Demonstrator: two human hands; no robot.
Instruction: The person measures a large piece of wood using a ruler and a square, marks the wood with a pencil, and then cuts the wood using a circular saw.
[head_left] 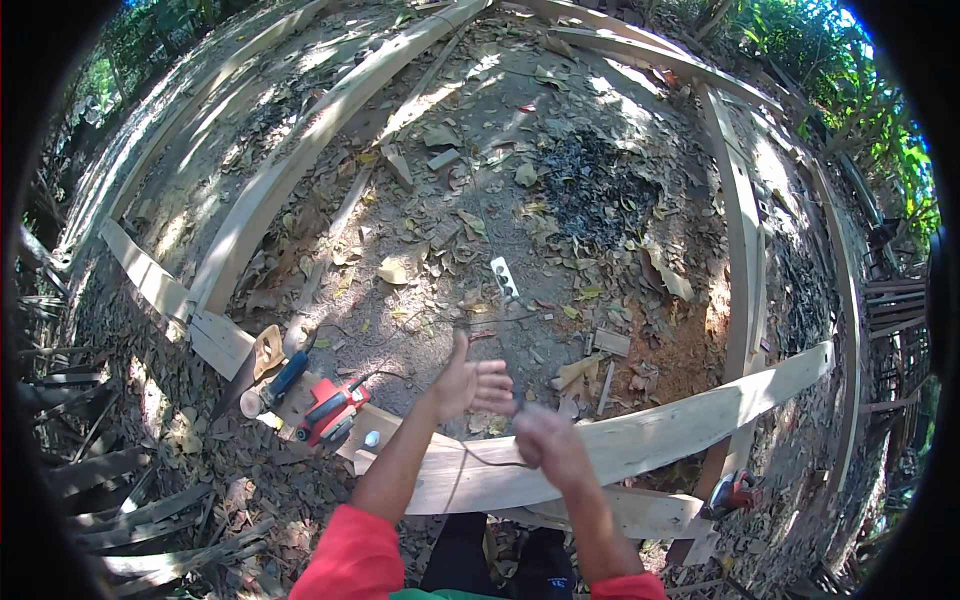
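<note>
My left hand [470, 385] is open, fingers spread, above a long pale plank [630, 445] along the near side. My right hand [550, 445] is blurred and closed just to its right, gripping a small dark object [517, 402] that I cannot make out clearly. A thin dark cord [480, 458] loops below my hands across the plank. To the left rest a red electric planer [332, 405], a blue power tool [275, 385] and a handsaw with a wooden handle [266, 352]. A white power strip [505, 278] lies on the ground ahead.
Timber beams [275, 170] form a large frame around leaf-strewn ground [420, 240], with charred debris [595, 185] inside. A red circular saw [732, 495] sits at the near right. Piled dry branches [895, 330] border the right, and more [130, 520] lie at the lower left.
</note>
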